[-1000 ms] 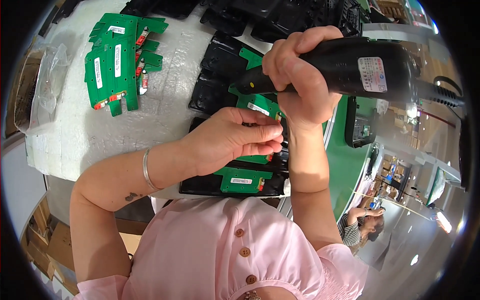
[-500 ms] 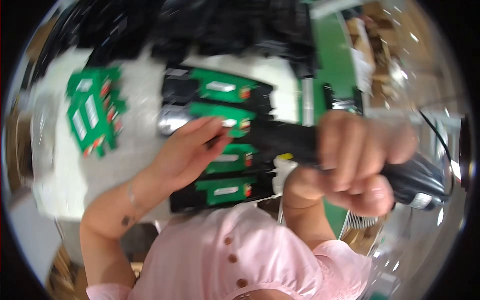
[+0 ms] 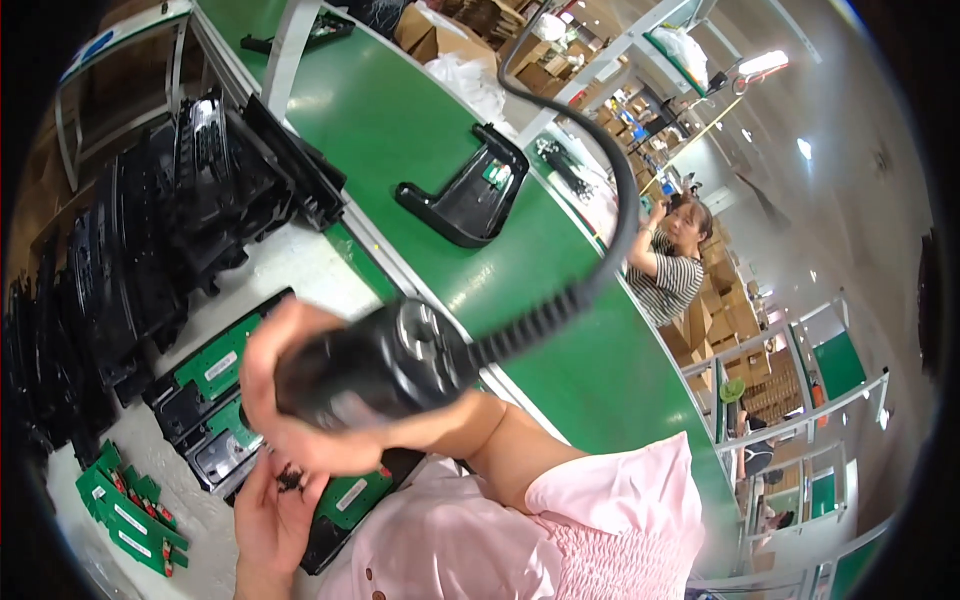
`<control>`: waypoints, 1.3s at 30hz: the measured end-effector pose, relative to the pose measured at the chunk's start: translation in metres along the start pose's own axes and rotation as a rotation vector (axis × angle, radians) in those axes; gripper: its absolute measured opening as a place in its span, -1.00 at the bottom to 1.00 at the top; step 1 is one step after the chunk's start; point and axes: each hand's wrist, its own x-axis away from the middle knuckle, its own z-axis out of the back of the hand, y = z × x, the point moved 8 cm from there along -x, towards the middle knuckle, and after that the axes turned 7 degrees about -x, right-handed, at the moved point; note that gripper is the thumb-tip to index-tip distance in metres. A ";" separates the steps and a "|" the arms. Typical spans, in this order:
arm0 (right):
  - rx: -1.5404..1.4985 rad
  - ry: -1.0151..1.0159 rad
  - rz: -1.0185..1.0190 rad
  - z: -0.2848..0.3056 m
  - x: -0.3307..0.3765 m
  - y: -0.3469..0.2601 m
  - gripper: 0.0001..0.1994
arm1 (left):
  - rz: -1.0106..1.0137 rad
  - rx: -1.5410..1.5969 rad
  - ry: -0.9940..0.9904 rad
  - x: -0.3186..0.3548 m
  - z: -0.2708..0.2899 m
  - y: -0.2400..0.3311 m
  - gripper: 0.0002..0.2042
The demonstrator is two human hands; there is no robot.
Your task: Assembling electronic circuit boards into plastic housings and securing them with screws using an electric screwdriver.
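My right hand is wrapped around a thick black electric screwdriver, whose ribbed cord rises from its end toward the upper right. Below it, my left hand is cupped around a little pile of small black screws. Both hands are over black plastic housings fitted with green circuit boards. Another green board shows beside my left hand. The screwdriver's tip is hidden behind my right hand.
Loose green boards lie at the lower left. Black plastic housings stand in a long row at the far left. A green conveyor belt runs past the table, carrying a black part. A person in stripes sits beyond it.
My view has swung to the right, bringing the belt and the room into sight. The screwdriver in my right hand has come over beside my left hand.
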 end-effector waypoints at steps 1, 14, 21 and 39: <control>-0.111 0.065 -0.019 0.005 -0.004 0.008 -0.80 | -0.034 -0.132 0.044 -0.003 0.008 -0.001 -0.65; -0.217 0.061 0.046 0.012 -0.030 0.075 -0.74 | 0.035 -0.473 -0.100 -0.009 -0.002 0.006 -0.80; -0.196 0.060 0.034 0.012 -0.032 0.084 -0.73 | 0.009 -0.474 0.006 -0.010 0.006 0.011 -0.82; 0.117 0.006 -0.078 -0.011 -0.020 0.093 -0.84 | -0.057 -0.333 0.106 -0.005 0.029 0.017 -0.87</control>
